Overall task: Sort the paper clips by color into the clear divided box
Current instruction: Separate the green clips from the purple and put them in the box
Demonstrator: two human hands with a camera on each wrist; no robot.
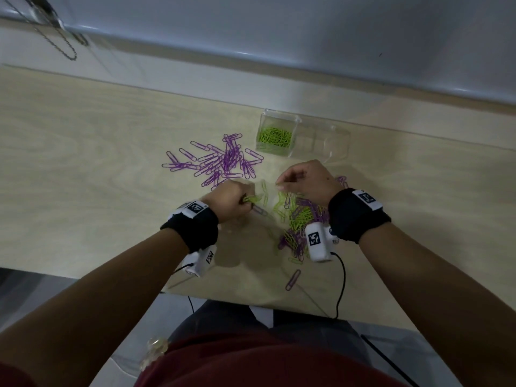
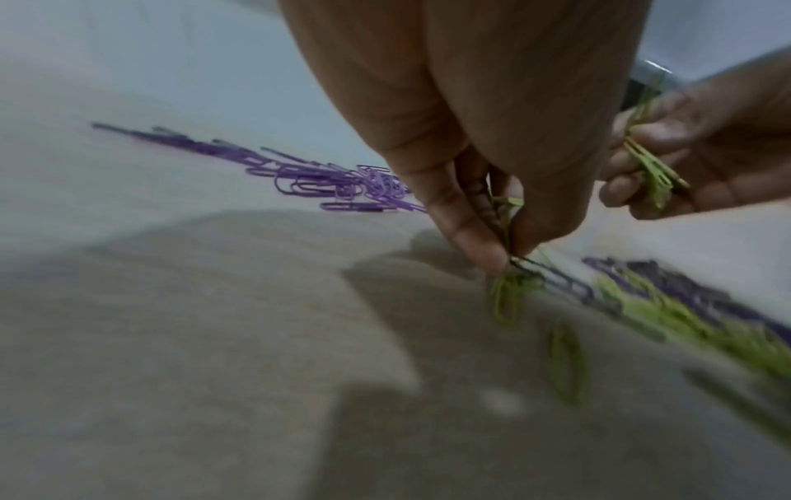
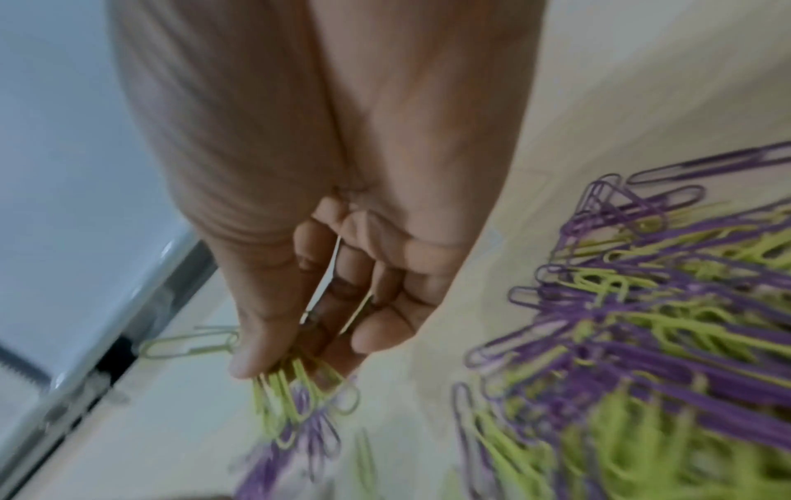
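Paper clips of thin coated wire, bent into long rounded loops, lay in two colors on the pale wood-grain surface point(image 1: 83, 152): a loose all-purple spread point(image 1: 220, 162) to the left, and a tangled purple-and-green heap point(image 1: 300, 219) nearer the person, beneath the right wrist. The clear divided box point(image 1: 304, 135), hard transparent plastic with straight walls, stood beyond the hands; its left compartment held a bed of green clips point(image 1: 275, 137), while nothing colored showed in the compartments to its right. The left hand point(image 1: 230, 201) was curled, fingertips pinching a small bunch of green clips point(image 1: 251, 199) just above the surface. The right hand point(image 1: 305, 178) was curled too, thumb and fingers gripping a bundle of green clips point(image 3: 284, 389), seen best from the right wrist. One purple clip point(image 1: 293, 280) lay apart near the surface's front edge.
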